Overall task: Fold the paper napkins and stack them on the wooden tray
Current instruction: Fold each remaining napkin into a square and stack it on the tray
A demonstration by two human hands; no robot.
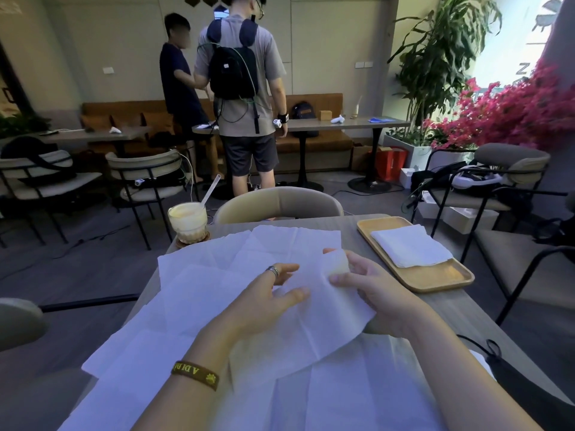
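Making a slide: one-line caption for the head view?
Right hand pinches an unfolded napkin, open left hand rests on it; folded napkins lie on the wooden tray.

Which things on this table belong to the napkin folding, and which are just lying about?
Job: napkin pinched by the right hand, left hand resting on it; loose unfolded napkins; folded napkins; wooden tray.
Lying about: drink with straw; chair across the table.
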